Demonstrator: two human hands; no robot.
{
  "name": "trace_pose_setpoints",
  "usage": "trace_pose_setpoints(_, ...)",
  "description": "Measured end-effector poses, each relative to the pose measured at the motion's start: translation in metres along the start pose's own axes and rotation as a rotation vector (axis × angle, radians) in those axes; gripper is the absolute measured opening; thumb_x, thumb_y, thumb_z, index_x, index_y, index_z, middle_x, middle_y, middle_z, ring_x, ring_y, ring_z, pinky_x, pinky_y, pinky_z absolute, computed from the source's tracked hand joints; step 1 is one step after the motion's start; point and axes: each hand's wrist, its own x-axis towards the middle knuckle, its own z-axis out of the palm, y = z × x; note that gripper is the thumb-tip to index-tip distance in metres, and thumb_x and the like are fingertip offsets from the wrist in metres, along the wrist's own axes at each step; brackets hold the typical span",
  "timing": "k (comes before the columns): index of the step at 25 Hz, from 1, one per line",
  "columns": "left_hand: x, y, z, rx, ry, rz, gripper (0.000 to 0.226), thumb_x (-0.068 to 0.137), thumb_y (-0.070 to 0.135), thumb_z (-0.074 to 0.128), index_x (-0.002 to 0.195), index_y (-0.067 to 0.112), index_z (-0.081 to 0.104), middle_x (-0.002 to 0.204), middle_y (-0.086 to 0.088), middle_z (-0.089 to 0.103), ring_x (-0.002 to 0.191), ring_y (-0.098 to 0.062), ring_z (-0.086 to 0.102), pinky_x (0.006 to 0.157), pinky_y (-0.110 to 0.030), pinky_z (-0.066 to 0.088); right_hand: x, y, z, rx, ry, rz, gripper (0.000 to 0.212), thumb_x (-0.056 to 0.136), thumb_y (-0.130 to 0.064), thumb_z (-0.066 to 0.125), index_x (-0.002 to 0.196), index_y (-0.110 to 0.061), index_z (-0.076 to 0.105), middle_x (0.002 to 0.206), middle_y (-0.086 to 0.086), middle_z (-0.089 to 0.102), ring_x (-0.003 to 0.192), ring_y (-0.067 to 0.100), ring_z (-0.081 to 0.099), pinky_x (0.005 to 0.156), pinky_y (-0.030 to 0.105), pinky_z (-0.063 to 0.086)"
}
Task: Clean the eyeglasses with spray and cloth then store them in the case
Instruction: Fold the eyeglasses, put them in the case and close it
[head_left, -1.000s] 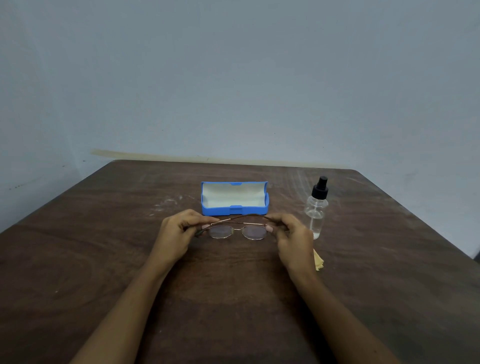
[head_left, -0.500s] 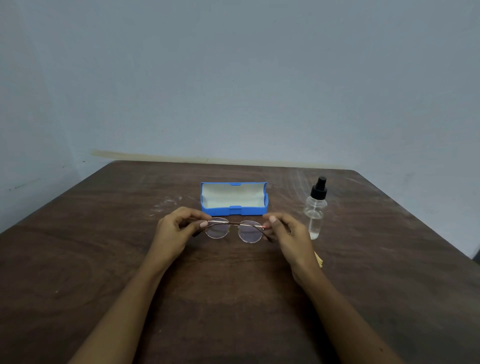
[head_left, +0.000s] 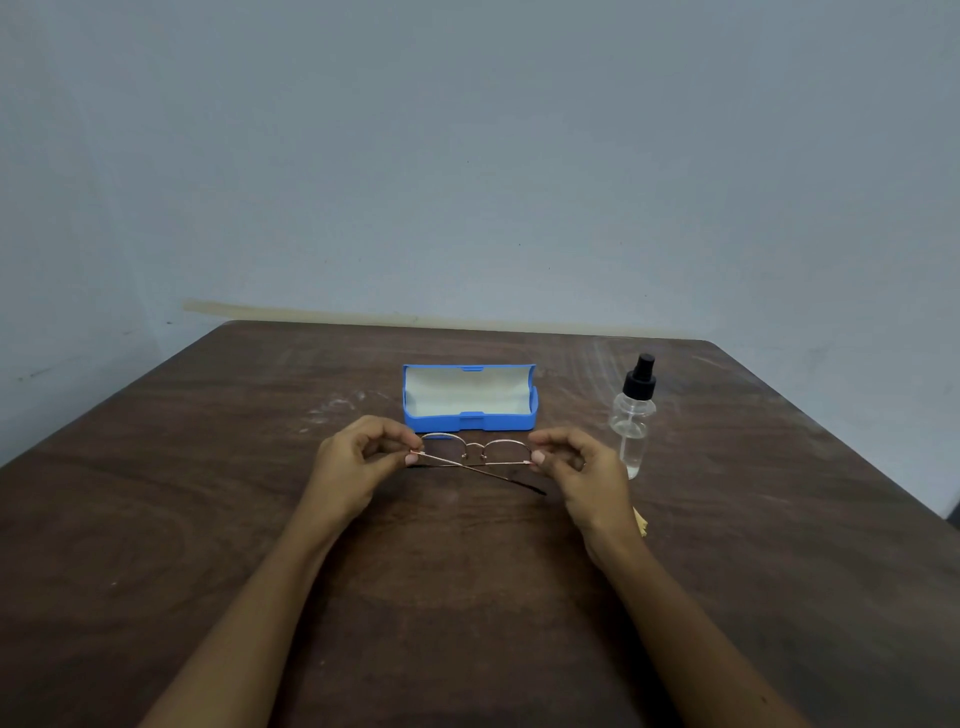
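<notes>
both hands (head_left: 358, 462) pinching eyeglasses (head_left: 475, 453)

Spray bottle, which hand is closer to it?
Right. The right hand pinches one end of the eyeglasses, right next to the spray bottle. The left hand pinches the other end, on the far side of the eyeglasses from the bottle.
</notes>
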Motion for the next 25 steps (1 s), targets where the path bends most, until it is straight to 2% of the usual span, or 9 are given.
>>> trace_pose_setpoints(4, -0.002, -0.001, 0.001, 0.015, -0.010, 0.006, 0.029, 0.066, -0.007, 0.072, 0.073, 0.021, 0.069, 0.092, -0.003, 0.068, 0.075, -0.002, 0.065, 0.075, -0.011, 0.051, 0.000, 0.001, 0.000, -0.061, 0.044, -0.013, 0.035, 0.078, 0.004, 0.064, 0.072, -0.031, 0.064, 0.091, 0.014, 0.068, 0.081, 0.027, 0.066, 0.078, 0.031, 0.051)
trace_pose_setpoints(6, -0.003, 0.000, 0.002, 0.015, 0.004, -0.014, 0.026, 0.066, -0.005, 0.073, 0.072, 0.020, 0.068, 0.090, -0.001, 0.068, 0.074, -0.001, 0.064, 0.073, -0.010, 0.051, -0.001, 0.002, 0.000, -0.091, 0.046, -0.024, 0.036, 0.078, 0.003, 0.064, 0.071, -0.032, 0.063, 0.092, 0.015, 0.067, 0.079, 0.024, 0.066, 0.076, 0.028, 0.050)
trace_pose_setpoints(8, -0.003, 0.003, 0.002, -0.019, 0.010, -0.048, 0.023, 0.066, -0.007, 0.071, 0.072, 0.014, 0.065, 0.088, 0.000, 0.068, 0.069, 0.004, 0.064, 0.069, -0.006, 0.049, -0.001, 0.002, 0.001, -0.111, 0.044, -0.039, 0.037, 0.079, 0.003, 0.064, 0.070, -0.033, 0.062, 0.090, 0.012, 0.066, 0.072, 0.011, 0.064, 0.073, 0.022, 0.049)
trace_pose_setpoints(12, -0.004, 0.002, 0.001, -0.039, -0.018, -0.092, 0.028, 0.065, -0.009, 0.072, 0.073, 0.016, 0.062, 0.086, 0.006, 0.068, 0.071, 0.006, 0.065, 0.069, -0.006, 0.050, -0.002, -0.002, 0.001, -0.157, 0.030, -0.061, 0.038, 0.077, 0.004, 0.065, 0.070, -0.033, 0.061, 0.086, -0.004, 0.061, 0.062, -0.009, 0.059, 0.071, 0.016, 0.049)
trace_pose_setpoints(16, -0.006, 0.001, 0.000, -0.057, -0.054, -0.122, 0.032, 0.064, -0.010, 0.072, 0.080, 0.016, 0.063, 0.084, 0.002, 0.072, 0.081, -0.003, 0.069, 0.072, -0.011, 0.052, -0.002, -0.003, 0.000, -0.234, 0.028, -0.068, 0.032, 0.074, 0.008, 0.066, 0.073, -0.024, 0.064, 0.084, -0.014, 0.054, 0.061, -0.008, 0.058, 0.077, 0.026, 0.051)
trace_pose_setpoints(19, -0.008, 0.004, 0.000, -0.038, -0.068, -0.126, 0.031, 0.065, -0.012, 0.071, 0.085, 0.010, 0.063, 0.091, -0.007, 0.069, 0.080, 0.002, 0.067, 0.067, -0.007, 0.050, -0.002, -0.003, 0.000, -0.315, 0.029, -0.040, 0.021, 0.074, 0.005, 0.068, 0.084, -0.013, 0.069, 0.075, -0.012, 0.051, 0.061, 0.002, 0.053, 0.077, 0.027, 0.047)
trace_pose_setpoints(22, -0.010, 0.007, 0.000, 0.044, -0.071, -0.102, 0.031, 0.064, -0.010, 0.073, 0.086, 0.010, 0.063, 0.092, -0.004, 0.068, 0.076, 0.009, 0.064, 0.065, -0.004, 0.048, -0.004, -0.005, -0.002, -0.367, 0.013, -0.043, 0.020, 0.075, 0.004, 0.068, 0.088, -0.010, 0.069, 0.073, -0.013, 0.050, 0.060, -0.001, 0.053, 0.069, 0.013, 0.042)
trace_pose_setpoints(23, -0.011, 0.007, 0.000, 0.069, -0.071, -0.093, 0.032, 0.063, -0.009, 0.073, 0.086, 0.011, 0.063, 0.093, -0.003, 0.067, 0.077, 0.010, 0.063, 0.065, -0.003, 0.047, -0.005, -0.006, -0.002, -0.388, 0.000, -0.050, 0.020, 0.075, 0.004, 0.067, 0.089, -0.010, 0.069, 0.076, -0.014, 0.051, 0.060, -0.004, 0.054, 0.064, 0.005, 0.039)
trace_pose_setpoints(25, -0.012, 0.008, -0.001, 0.103, -0.079, -0.084, 0.033, 0.063, -0.007, 0.074, 0.086, 0.014, 0.064, 0.093, -0.001, 0.067, 0.077, 0.010, 0.062, 0.066, -0.002, 0.046, -0.006, -0.007, -0.003, -0.418, -0.017, -0.071, 0.020, 0.076, 0.005, 0.066, 0.089, -0.009, 0.069, 0.085, -0.010, 0.052, 0.062, -0.017, 0.053, 0.061, -0.002, 0.037)
